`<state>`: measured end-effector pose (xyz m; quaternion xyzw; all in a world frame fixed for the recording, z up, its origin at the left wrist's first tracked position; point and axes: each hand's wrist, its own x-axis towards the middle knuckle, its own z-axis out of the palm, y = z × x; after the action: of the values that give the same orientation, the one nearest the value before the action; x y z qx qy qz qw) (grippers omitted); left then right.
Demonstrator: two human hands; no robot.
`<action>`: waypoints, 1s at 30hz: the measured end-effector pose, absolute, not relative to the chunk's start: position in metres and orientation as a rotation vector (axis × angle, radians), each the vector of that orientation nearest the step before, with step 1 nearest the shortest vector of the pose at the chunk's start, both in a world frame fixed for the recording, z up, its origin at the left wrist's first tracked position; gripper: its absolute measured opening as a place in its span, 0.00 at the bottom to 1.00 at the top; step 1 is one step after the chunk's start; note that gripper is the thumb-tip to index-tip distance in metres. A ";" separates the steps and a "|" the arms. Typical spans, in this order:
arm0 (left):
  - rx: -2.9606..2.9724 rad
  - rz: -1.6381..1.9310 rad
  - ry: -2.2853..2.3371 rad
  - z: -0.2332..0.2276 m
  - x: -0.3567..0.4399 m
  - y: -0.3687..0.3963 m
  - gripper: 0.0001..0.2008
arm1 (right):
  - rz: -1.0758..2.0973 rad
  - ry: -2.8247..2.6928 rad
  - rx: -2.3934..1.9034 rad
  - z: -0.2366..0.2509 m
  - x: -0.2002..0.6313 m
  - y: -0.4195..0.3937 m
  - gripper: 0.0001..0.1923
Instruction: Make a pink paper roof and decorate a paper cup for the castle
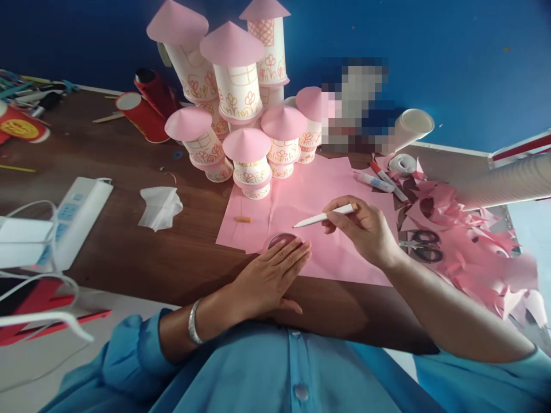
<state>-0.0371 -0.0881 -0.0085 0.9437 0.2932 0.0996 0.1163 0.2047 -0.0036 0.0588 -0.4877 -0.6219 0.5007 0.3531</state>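
Observation:
My right hand (365, 229) pinches a slim white marker (316, 219) with an orange-brown end, its tip pointing left just above a pink paper sheet (336, 252). My left hand (273, 275) lies flat with fingers stretched out, over a round, thin-rimmed object (279, 236) on the sheet. Much of that round object is hidden by the fingers, so I cannot tell its kind. An orange-brown marker cap (243, 219) lies on the paper to the left. Behind stand several white paper towers (238, 86) with pink cone roofs and drawn flowers, some on the sheet's far part.
At right lie pink paper scraps (477, 246), black-handled scissors (426, 246), a glue tube (374, 182), a red marker (382, 172) and a white tape roll (402, 163). A power strip (81, 212), crumpled white tissue (160, 207) and red cups (140, 117) are at left.

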 end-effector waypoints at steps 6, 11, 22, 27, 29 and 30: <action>2.745 0.298 0.872 -0.011 -0.036 -0.090 0.58 | 1.446 -1.674 -1.236 0.055 0.187 0.019 0.17; 2.764 0.307 0.860 -0.012 -0.035 -0.090 0.56 | 1.523 -1.745 -1.209 0.052 0.171 0.036 0.15; 2.741 0.349 0.822 -0.013 -0.034 -0.089 0.53 | 1.634 -2.132 -1.044 0.052 0.134 0.064 0.10; 2.750 0.312 0.829 -0.012 -0.034 -0.090 0.54 | 1.657 -2.220 -0.981 0.050 0.126 0.070 0.08; 2.758 0.310 0.828 -0.012 -0.034 -0.090 0.55 | 1.663 -2.235 -0.981 0.049 0.124 0.071 0.07; 2.765 0.312 0.829 -0.012 -0.035 -0.090 0.55 | 1.669 -2.237 -0.981 0.049 0.123 0.072 0.07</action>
<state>-0.0348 -0.0898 -0.0123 0.9455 0.2836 0.1069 0.1188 0.1233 0.0715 0.0493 -0.3302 -0.7530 0.5617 0.0914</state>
